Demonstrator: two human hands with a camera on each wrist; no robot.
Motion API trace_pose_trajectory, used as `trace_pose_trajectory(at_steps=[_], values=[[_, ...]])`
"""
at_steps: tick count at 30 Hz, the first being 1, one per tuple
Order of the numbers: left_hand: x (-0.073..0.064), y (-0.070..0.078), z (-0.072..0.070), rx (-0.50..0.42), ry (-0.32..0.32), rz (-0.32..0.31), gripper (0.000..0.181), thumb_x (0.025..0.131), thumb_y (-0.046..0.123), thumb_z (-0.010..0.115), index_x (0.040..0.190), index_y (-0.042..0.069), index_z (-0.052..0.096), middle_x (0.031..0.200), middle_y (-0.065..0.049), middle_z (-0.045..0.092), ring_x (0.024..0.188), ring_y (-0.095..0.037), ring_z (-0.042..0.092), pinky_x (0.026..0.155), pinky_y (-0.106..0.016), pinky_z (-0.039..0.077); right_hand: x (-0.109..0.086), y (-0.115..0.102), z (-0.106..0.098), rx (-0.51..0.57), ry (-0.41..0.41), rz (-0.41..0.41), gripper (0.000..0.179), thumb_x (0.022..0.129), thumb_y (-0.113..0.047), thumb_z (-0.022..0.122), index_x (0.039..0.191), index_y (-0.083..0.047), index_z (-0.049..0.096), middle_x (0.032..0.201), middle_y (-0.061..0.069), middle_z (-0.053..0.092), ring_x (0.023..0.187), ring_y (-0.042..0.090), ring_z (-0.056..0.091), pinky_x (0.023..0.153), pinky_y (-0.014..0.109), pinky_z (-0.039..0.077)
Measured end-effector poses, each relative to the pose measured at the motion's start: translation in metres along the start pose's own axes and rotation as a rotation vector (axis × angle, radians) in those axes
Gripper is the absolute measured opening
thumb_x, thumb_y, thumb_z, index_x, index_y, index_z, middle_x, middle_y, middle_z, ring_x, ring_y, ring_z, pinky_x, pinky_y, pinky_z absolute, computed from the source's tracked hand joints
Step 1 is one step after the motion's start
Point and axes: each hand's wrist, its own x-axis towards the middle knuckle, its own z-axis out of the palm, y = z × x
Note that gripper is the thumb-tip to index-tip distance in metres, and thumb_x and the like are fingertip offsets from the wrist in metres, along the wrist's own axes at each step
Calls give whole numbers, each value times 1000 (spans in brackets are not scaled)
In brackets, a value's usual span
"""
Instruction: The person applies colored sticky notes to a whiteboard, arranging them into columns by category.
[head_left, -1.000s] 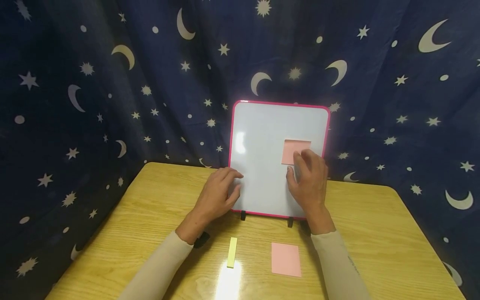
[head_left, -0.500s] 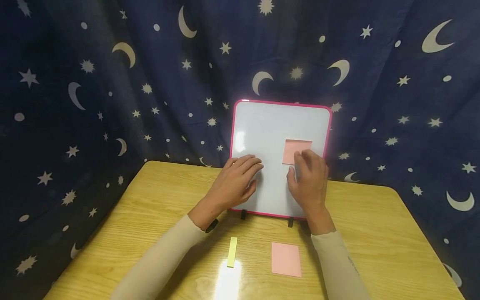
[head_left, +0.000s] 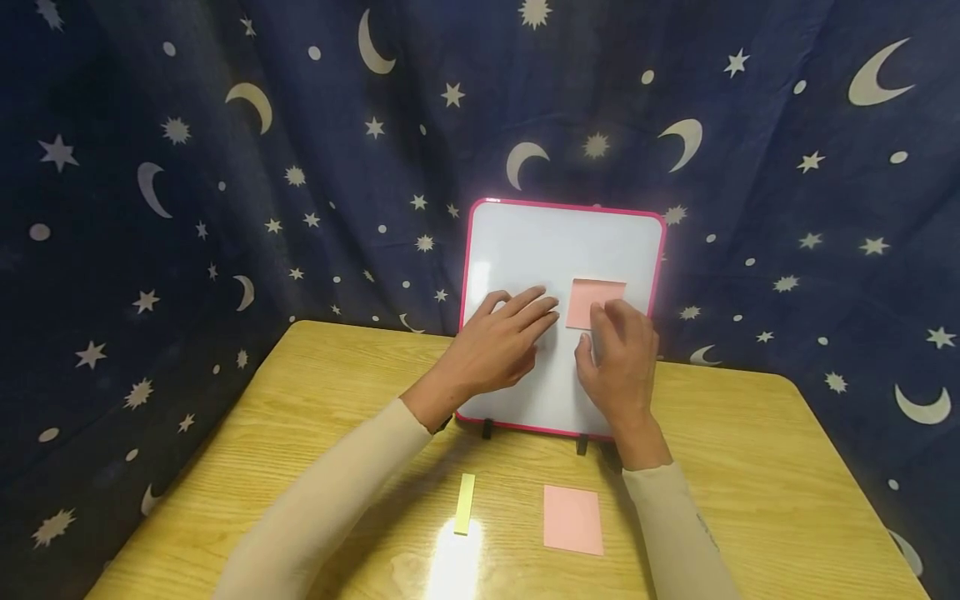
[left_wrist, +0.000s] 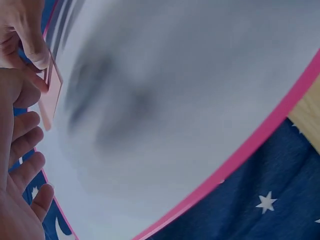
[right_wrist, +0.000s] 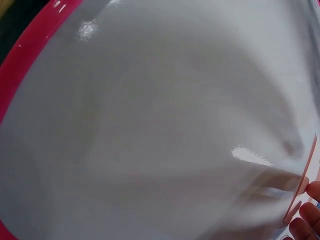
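A pink sticky note point(head_left: 588, 302) is on the right half of a pink-framed whiteboard point(head_left: 525, 242). My right hand point(head_left: 619, 367) touches the note's lower right part with its fingertips, the thumb apart and below. In the right wrist view, fingertips point(right_wrist: 311, 212) stand right at the note's edge point(right_wrist: 300, 192). My left hand point(head_left: 501, 342) is in front of the board's left half, fingers extended toward the note and holding nothing. In the left wrist view, that hand's fingers point(left_wrist: 27, 170) show below the note point(left_wrist: 50, 102).
A second pink sticky note point(head_left: 573, 520) lies on the wooden table point(head_left: 750, 467) in front of the board. To its left is a narrow yellow sticky strip point(head_left: 464, 504). Black feet point(head_left: 582, 446) support the board, with a star-patterned curtain point(head_left: 337, 150) behind.
My left hand has moved right and up across the board, from its left edge to close beside the pink note. My right hand has stayed at the note.
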Motion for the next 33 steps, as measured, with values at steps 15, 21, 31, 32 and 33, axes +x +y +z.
trace_pose_trajectory(at_steps=[15,21,31,32,33], values=[[29,1,-1,54,-88,-4,71,100,36,63,164,17,42,170,1,38,162,-22,23,119,-49,34,0,0,0,0,-7,8,38,89,-12,66,125,2,70,129,25,61,117,47,58,91,61,47],[34,1,2,61,-139,-15,72,100,36,62,166,18,37,172,2,34,163,-21,20,121,-51,32,-1,1,1,4,-10,12,39,89,-13,65,125,1,70,129,25,61,117,46,58,91,61,47],[43,2,3,92,-172,-12,74,101,37,58,168,18,33,174,3,29,163,-20,17,122,-51,31,0,0,0,-17,-31,25,41,90,-14,65,128,0,70,130,24,60,119,45,57,92,60,48],[44,2,3,88,-175,-13,74,101,37,57,168,18,32,174,3,29,163,-20,17,122,-51,31,0,0,0,-19,-32,25,41,90,-14,65,128,0,70,130,24,60,119,45,57,92,60,48],[45,3,3,83,-176,-13,74,101,36,57,168,18,32,174,3,29,163,-20,17,122,-52,31,0,-1,0,-18,-32,24,41,90,-13,65,128,0,70,130,24,60,119,45,57,92,60,48]])
